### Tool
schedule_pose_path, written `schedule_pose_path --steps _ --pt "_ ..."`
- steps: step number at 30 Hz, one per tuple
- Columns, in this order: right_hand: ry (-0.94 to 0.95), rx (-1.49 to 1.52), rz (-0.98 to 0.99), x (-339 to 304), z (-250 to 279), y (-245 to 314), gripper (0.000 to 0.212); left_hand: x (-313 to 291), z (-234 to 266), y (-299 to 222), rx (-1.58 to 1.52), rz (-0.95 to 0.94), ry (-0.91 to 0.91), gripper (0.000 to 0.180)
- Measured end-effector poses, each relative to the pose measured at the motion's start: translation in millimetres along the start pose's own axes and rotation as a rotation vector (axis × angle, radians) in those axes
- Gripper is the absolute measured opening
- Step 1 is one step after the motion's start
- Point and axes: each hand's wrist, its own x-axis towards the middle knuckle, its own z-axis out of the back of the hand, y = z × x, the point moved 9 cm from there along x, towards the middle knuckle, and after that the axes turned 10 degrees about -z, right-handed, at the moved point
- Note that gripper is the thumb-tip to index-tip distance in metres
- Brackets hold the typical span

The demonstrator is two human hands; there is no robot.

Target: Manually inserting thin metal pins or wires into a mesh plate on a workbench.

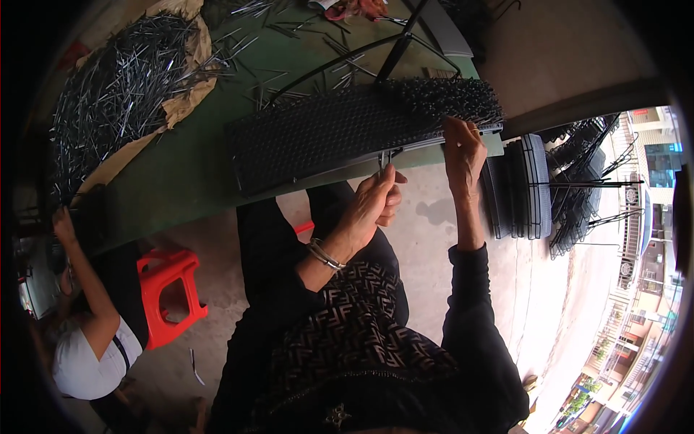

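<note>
A long black mesh panel (311, 130) lies along the near edge of the green table, with a dense mass of short dark bristle-like pieces (448, 98) over its right part. My left hand (374, 199) is closed just below the panel's near edge. Between its thumb and fingers stand a few thin metal strips (384, 157), upright against that edge. My right hand (465, 148) is pinched at the panel's near edge, towards its right end. The fingers cover whatever they grip there. A black wire frame (399, 52) with bent legs rises behind the panel.
Brown paper (189, 101) on the green table (173, 184) bears a heap of thin dark strips (130, 90); more lie loose. A person in a white top (90, 365) works at left by a red stool (170, 296). Black mesh racks (531, 186) are stacked at right.
</note>
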Motion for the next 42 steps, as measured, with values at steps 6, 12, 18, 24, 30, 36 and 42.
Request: schedule_pose_path --steps 6,12,18,24,30,36,42 --pt "-0.075 -0.205 0.141 7.6 -3.1 18.7 0.015 -0.4 -9.1 0.6 0.003 0.008 0.072 0.048" --pt "0.048 -0.141 0.216 6.0 -9.1 14.3 0.017 -1.8 -16.4 2.9 -0.051 0.041 0.157 0.044" --pt "-0.111 -0.356 0.272 -2.0 -10.1 22.0 0.022 -1.9 -15.6 2.2 -0.060 -0.007 0.105 0.044" --pt "0.017 -0.095 0.135 -18.0 -1.6 37.6 0.028 -4.3 -11.7 -1.8 -0.026 -0.044 0.114 0.042" --pt "0.866 0.479 -0.406 -62.1 -43.2 28.0 0.019 -5.8 -19.1 -1.2 0.070 -0.031 0.178 0.046" --pt "0.863 0.410 -0.327 -58.9 -37.4 37.6 0.018 -6.3 -25.7 11.3 0.123 0.039 0.297 0.053" --pt "0.858 0.332 -0.287 -56.8 -34.8 34.9 0.016 -6.2 -23.3 12.4 0.115 0.120 0.297 0.056"
